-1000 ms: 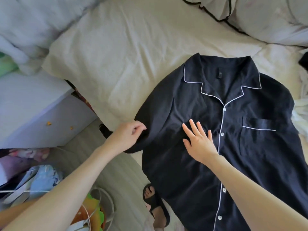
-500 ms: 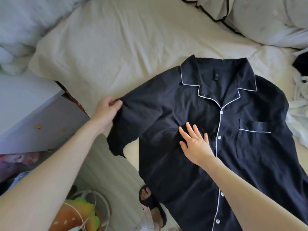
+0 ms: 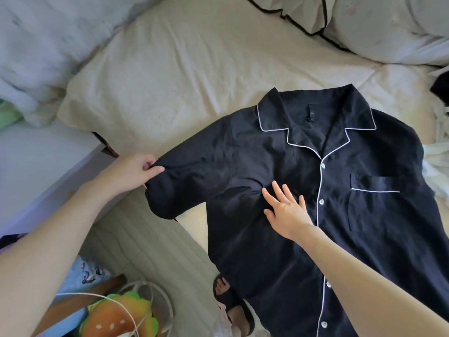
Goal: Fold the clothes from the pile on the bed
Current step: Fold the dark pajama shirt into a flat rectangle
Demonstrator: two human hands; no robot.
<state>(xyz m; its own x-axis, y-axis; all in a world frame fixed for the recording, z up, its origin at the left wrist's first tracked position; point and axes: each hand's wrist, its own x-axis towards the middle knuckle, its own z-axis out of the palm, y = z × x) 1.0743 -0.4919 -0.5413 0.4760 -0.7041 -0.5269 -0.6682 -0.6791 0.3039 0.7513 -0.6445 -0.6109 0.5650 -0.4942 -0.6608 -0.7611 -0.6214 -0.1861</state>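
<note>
A black pyjama shirt (image 3: 364,227) with white piping, white buttons and a chest pocket lies face up on the cream bed sheet (image 3: 194,81), its hem hanging over the bed's near edge. My left hand (image 3: 134,170) pinches the cuff end of the shirt's left-side sleeve (image 3: 206,166), which is stretched out sideways past the bed edge. My right hand (image 3: 285,210) lies flat with fingers spread on the shirt's chest, just left of the button line.
Rumpled pale bedding (image 3: 36,45) lies at the upper left, pillows (image 3: 388,27) at the top right, more white clothes (image 3: 437,161) at the right edge. A white cabinet (image 3: 36,161) stands left of the bed. On the floor are a burger-shaped plush (image 3: 116,314), cables and my sandalled foot (image 3: 230,302).
My left hand has drawn the sleeve out from beside the shirt's body to the left and up, so it now lies stretched sideways. My right hand has stayed flat on the chest.
</note>
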